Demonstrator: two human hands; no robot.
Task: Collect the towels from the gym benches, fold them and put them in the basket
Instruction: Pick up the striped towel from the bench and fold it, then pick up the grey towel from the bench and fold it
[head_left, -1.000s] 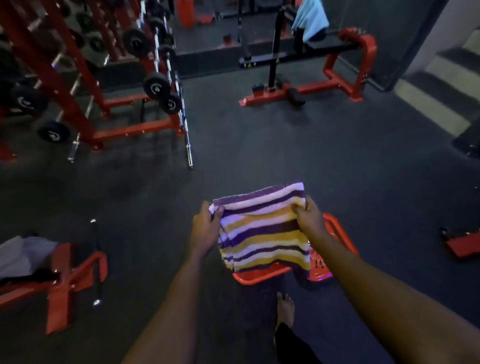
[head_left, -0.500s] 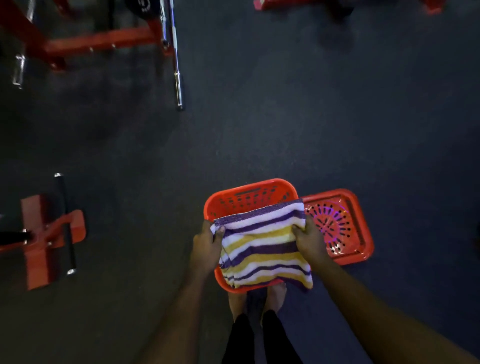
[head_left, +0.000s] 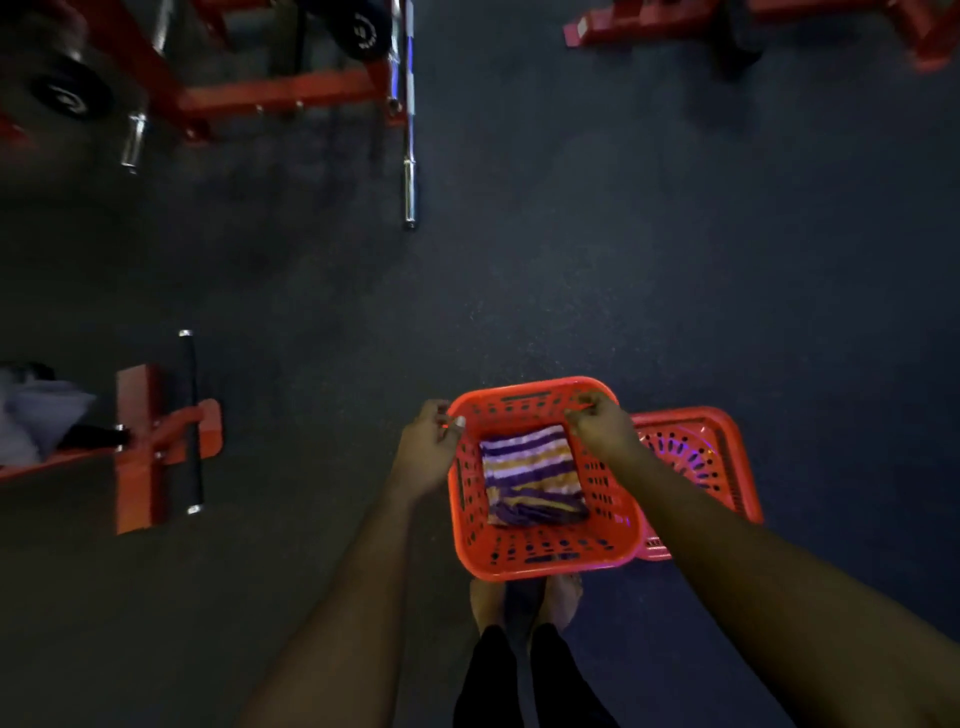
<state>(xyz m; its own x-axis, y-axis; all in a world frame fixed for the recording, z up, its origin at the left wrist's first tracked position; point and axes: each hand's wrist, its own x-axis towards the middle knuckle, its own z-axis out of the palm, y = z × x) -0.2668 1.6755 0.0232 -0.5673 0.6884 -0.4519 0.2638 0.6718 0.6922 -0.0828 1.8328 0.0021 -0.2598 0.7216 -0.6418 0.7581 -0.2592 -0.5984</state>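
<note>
1. The left hand (head_left: 428, 451) and right hand (head_left: 597, 423) are both released, hovering at the orange basket (head_left: 545, 558) rim.
2. Between and below them, the folded striped towel (head_left: 530, 475) lies inside.
3. Bumping the rim could tip it; the towel's near edge looks loose and may unfold.

We cannot tell whether the left hand (head_left: 426, 449) or the right hand (head_left: 602, 428) grips the basket (head_left: 545, 558) rim or only hovers at it, since their fingertips are too blurred and dim. The right forearm hides part of the basket lid (head_left: 727, 441) just behind the right fingers. Well to the left of the left fingers, a pale towel (head_left: 36, 415) on a bench (head_left: 140, 447) is cut off by the picture's edge.
</note>
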